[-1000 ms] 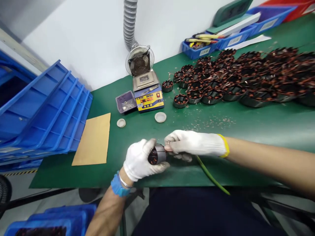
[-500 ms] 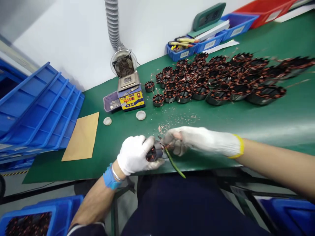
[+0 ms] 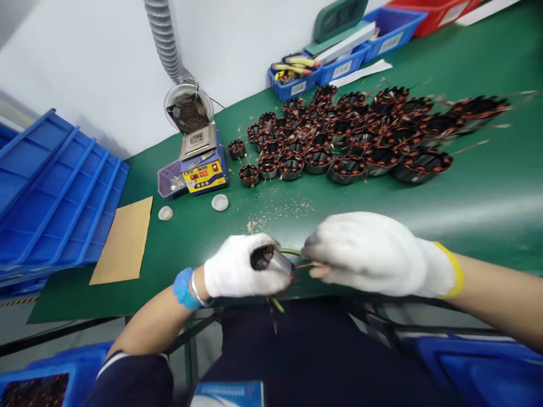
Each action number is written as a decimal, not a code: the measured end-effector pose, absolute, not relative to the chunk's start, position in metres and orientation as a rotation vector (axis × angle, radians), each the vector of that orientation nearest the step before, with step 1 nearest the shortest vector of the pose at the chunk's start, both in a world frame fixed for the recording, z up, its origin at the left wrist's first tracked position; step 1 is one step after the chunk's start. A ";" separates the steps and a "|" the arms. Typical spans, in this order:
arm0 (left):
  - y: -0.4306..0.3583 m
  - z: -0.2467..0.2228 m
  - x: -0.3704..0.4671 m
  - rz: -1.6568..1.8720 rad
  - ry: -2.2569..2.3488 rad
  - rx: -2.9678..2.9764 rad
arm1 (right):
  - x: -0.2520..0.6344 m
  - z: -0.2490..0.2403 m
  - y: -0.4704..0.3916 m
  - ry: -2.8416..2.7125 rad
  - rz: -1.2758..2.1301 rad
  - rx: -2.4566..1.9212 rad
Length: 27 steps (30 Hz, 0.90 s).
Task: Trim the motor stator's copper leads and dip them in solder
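The left hand (image 3: 235, 274) is wrapped around a stator (image 3: 271, 261) at the near edge of the desk (image 3: 424, 192), its grip closed firmly on the metal shell with the copper windings facing up. The right hand (image 3: 373, 254) sits just beside it, fingers pinched together on thin copper leads (image 3: 306, 264) coming off the stator; a green tool (image 3: 289, 251) shows between the hands, though which hand has it I cannot tell. Working these leads well probably means keeping the stator steady in the left hand and pulling gently along the wire, not sideways, so the fine strands don't kink or snap. More stators (image 3: 352, 135) lie well apart behind.
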<state>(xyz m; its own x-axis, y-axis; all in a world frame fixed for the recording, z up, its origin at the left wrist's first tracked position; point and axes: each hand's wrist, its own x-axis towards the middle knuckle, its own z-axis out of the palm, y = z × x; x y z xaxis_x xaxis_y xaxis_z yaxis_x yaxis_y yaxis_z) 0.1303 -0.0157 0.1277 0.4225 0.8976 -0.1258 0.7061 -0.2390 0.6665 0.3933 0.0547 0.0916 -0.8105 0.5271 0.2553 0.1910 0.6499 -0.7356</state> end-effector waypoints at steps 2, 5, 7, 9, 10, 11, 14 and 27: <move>-0.010 0.132 0.133 0.311 1.436 2.449 | 0.398 0.079 0.059 -2.089 1.578 -0.645; -0.003 0.138 0.131 0.149 1.373 2.911 | 0.388 0.066 0.061 -1.611 2.144 -0.720; 0.001 0.140 0.128 0.078 1.330 2.993 | 0.377 0.067 0.058 -1.626 2.220 -0.815; 0.002 0.139 0.124 0.136 1.331 2.896 | 0.367 0.075 0.053 -1.776 2.123 -0.922; 0.001 0.136 0.122 0.210 1.359 2.761 | 0.364 0.080 0.050 -1.883 1.990 -0.941; 0.000 0.133 0.120 0.288 1.372 2.571 | 0.362 0.086 0.047 -2.021 1.799 -0.915; -0.008 0.116 0.108 0.487 1.303 1.910 | 0.359 0.102 0.039 -2.457 1.013 -0.647; -0.056 0.118 0.005 0.518 1.420 3.072 | 0.254 0.068 0.012 -1.612 2.187 -0.816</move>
